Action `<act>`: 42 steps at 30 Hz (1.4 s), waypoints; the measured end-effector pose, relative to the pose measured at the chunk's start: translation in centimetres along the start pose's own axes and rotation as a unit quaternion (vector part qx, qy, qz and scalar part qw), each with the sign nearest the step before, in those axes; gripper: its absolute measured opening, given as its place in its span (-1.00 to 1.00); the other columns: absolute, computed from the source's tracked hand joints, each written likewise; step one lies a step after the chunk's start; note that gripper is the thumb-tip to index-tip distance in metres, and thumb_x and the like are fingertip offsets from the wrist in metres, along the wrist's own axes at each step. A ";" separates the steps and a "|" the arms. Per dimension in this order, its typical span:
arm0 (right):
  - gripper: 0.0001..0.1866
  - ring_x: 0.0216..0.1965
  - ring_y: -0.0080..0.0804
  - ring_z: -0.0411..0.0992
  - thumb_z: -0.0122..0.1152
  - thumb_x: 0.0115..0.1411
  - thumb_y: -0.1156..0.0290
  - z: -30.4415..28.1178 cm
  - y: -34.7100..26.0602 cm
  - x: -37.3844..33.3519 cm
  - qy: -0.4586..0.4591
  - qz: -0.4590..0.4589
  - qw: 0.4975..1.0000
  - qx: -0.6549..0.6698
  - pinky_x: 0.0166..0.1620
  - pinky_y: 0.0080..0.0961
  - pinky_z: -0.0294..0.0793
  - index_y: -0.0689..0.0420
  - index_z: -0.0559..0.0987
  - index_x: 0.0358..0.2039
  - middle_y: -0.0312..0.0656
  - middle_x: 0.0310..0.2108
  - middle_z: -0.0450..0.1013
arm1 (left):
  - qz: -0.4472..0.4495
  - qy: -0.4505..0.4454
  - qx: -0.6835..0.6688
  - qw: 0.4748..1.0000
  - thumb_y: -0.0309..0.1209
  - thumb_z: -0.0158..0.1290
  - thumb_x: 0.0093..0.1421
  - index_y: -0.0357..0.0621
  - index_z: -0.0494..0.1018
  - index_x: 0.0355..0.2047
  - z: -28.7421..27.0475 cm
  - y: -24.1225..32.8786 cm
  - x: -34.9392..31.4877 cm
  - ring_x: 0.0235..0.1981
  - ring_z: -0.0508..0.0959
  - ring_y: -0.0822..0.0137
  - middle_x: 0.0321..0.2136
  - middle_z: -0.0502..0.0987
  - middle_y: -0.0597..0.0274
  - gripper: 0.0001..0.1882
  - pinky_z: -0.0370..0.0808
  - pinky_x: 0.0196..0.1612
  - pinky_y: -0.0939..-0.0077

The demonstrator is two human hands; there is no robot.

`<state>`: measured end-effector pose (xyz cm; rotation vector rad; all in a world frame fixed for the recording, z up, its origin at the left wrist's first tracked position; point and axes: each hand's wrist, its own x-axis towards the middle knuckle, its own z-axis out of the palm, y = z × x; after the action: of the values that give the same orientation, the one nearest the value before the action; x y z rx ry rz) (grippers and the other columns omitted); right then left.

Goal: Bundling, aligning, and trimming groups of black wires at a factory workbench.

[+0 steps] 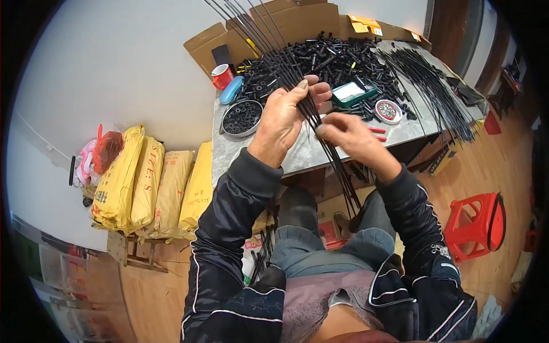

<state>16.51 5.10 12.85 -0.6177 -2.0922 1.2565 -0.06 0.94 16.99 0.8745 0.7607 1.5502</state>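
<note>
My left hand (280,120) is wrapped round a bundle of long thin black rods (336,167), its thumb lying over them. The bundle slants from the far upper left down past the table's front edge towards my knees. Beside it, my right hand (357,143) has its fingers curled and pinched together at the bundle's right side, just below my left hand. What those fingertips hold is too small to make out. Behind the hands, a large heap of short black tubular parts (320,57) covers the back of the grey table (229,150).
A round tray of black rings (242,118), a blue case (231,90) and a red mug (222,76) stand left. Right are a green box (353,93), a small dish (389,111) and more black rods (437,91). Yellow sacks (146,183) and a red stool (474,226) flank me.
</note>
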 end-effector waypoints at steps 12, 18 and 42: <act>-0.74 -0.66 -0.74 0.24 0.07 0.31 0.33 0.0 -2.0 -0.6 0.060 0.042 0.986 0.151 -0.58 -0.73 0.19 0.15 0.46 -0.51 -0.43 -0.66 0.33 | 0.019 -0.056 -0.006 0.998 -0.24 -0.16 0.39 -0.39 0.26 0.07 0.8 -0.4 0.0 0.02 0.49 0.04 -0.02 0.47 -0.11 -0.56 0.46 0.12 0.20; -0.73 -0.67 -0.73 0.22 0.08 0.30 0.31 -0.6 -2.5 -0.1 0.065 0.032 0.990 0.123 -0.59 -0.73 0.18 0.17 0.47 -0.50 -0.43 -0.65 0.34 | 0.037 -0.073 -0.002 0.997 -0.21 -0.15 0.38 -0.37 0.27 0.07 0.6 -0.4 0.2 0.00 0.51 0.06 -0.02 0.47 -0.11 -0.55 0.49 0.08 0.22; -0.72 -0.71 -0.76 0.25 0.05 0.32 0.22 -12.6 -7.9 1.1 0.219 -0.063 0.974 0.001 -0.69 -0.80 0.15 0.15 0.56 -0.36 -0.43 -0.63 0.37 | 0.021 0.026 -0.021 0.999 -0.29 -0.24 0.41 -0.38 0.31 -0.06 1.3 1.1 1.0 -0.19 0.60 0.05 -0.17 0.52 -0.12 -0.65 0.63 -0.15 0.21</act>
<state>24.08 10.01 24.79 -0.6803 -1.7318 0.9498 0.39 1.81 18.70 0.8274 0.7493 1.6263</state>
